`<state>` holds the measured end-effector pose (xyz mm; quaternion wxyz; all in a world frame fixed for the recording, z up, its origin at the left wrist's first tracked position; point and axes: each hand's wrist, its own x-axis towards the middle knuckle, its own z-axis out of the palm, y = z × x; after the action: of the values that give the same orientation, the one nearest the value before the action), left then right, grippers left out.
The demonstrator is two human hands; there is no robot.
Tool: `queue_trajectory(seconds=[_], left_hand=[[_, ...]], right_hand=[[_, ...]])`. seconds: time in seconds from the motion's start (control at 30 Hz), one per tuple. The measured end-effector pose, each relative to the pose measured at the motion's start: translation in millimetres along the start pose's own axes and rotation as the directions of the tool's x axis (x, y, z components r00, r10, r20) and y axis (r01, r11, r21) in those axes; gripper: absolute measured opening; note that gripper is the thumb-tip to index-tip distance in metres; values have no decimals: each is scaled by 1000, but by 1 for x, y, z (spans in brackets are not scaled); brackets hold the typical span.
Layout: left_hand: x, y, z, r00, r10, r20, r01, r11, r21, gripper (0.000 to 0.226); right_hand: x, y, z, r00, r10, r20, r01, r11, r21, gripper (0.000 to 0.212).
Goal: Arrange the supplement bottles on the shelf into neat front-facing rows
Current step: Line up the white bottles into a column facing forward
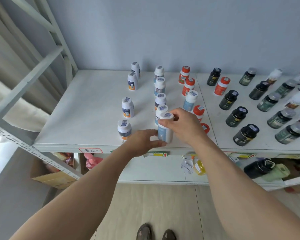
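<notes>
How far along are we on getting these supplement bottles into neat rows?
Roughly midway. Done: the dark bottles and green bottles stand in lines. In hand: both the left hand and right hand hold a white blue-label bottle at the shelf front. Left: one blue-label bottle sits among the orange-capped bottles.

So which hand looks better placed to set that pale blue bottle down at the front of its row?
Probably the right hand: its fingers curl round the blue bottle near the cap, steering it from above. The left hand only grips its base at the shelf edge, steadying it.
</notes>
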<state>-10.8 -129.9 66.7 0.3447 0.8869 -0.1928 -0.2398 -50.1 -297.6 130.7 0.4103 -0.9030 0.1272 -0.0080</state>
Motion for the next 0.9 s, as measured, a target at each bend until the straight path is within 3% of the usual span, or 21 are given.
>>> queue_trajectory(seconds=[0.33,0.6,0.9], left_hand=[[-1,8,-5,999,-14,-29,14,1000,15,53],[4,1,-2,990,13,-142,17,978,207,69],[12,-9,-7,988,91,-122,-43,937,348,66]], right_hand=[[4,-4,-6,999,-22,31,23,1000,-21,44],[12,20,8,988,-45,145,50,998,-32,47],[14,43,27,983,-14,184,9,1000,30,47]])
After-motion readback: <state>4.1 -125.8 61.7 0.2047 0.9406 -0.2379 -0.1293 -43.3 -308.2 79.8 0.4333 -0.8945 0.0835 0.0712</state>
